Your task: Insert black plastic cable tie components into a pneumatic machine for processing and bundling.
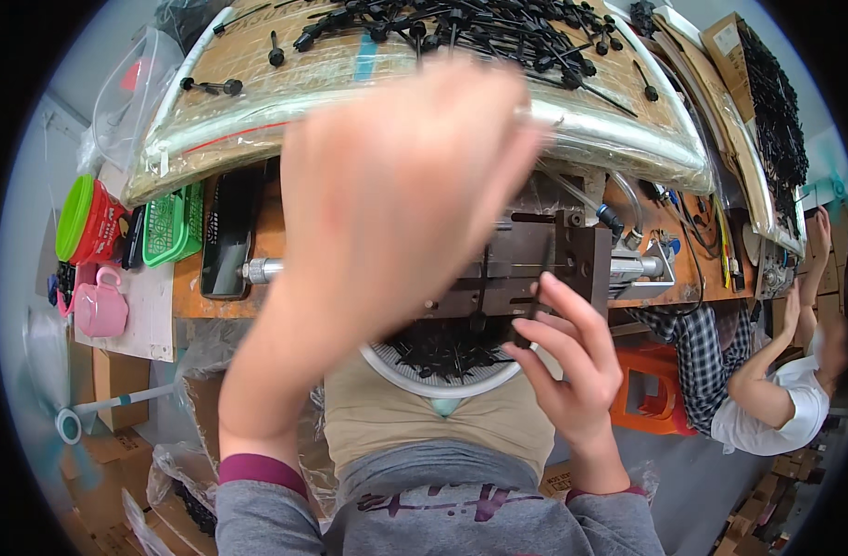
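Observation:
My left hand (401, 171) is raised over the near edge of the wrapped cardboard tray (220, 125), smeared by motion. Its fingers point at a pile of thin black rods with round knobs (498, 32); whether they hold anything is hidden. My right hand (577, 366) pinches a thin black rod (542, 278) between thumb and fingers, beside a dark metal fixture (586, 269) on the bench. Another black rod (485, 269) lies across that fixture. Below it, a white-rimmed round basket (414, 385) of similar black parts rests on my lap.
At left stand a pink cup (101, 306), a green basket (172, 227), a red tub (100, 222) and a black phone-like slab (227, 236). Air cylinders (637, 269) and hoses flank the fixture. A co-worker (766, 398) sits at right near an orange stool (651, 389).

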A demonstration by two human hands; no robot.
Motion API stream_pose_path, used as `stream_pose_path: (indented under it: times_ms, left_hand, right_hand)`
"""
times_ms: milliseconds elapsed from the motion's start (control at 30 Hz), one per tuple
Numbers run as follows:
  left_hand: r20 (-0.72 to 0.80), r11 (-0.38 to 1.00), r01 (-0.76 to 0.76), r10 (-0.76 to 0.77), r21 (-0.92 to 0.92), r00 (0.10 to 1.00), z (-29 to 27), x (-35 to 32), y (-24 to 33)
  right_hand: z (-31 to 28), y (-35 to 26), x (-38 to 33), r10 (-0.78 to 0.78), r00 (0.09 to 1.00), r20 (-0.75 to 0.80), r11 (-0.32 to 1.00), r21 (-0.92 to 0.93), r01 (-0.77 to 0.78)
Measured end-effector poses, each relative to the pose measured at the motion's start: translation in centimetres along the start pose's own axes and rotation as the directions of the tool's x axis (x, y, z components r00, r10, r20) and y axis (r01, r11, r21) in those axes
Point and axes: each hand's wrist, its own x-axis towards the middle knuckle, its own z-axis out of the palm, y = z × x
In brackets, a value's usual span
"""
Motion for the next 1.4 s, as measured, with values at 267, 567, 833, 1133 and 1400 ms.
stream_pose_path:
  times_ms: [267, 567, 833, 1133, 1400]
  left_hand:
    - [0.094, 0.909, 0.045, -0.092, 0.415, 0.991, 6.8, 7.2, -6.7]
    - [0.001, 0.983, 0.096, -0.097, 0.153, 0.995, 3.6, 7.0, -7.8]
    - [-0.070, 0.986, -0.154, 0.158, 0.057, 0.985, -3.3, 0.0, -4.2]
    - [0.254, 0.949, 0.077, 0.003, -0.306, 0.967, -2.4, -7.9, 2.5]
    - [0.297, 0.950, 0.166, -0.084, -0.264, 0.951, 0.7, -13.3, 3.8]
  right_hand:
    - [2.6, -0.1, 0.5, -0.132, 0.970, 0.204, 0.945, -0.271, 0.185]
    - [1.8, -0.5, 1.5, -0.065, 0.962, 0.267, 0.935, -0.321, 0.152]
    - [-0.7, -0.3, 9.2, -0.092, 0.976, 0.199, 0.991, -0.082, 0.110]
    - [1.2, 5.6, 29.5, 0.045, 0.976, 0.212, 0.794, -0.601, 0.094]
    - [1.4, 7.2, 32.0, 0.146, 0.795, 0.588, 0.757, -0.584, 0.293]
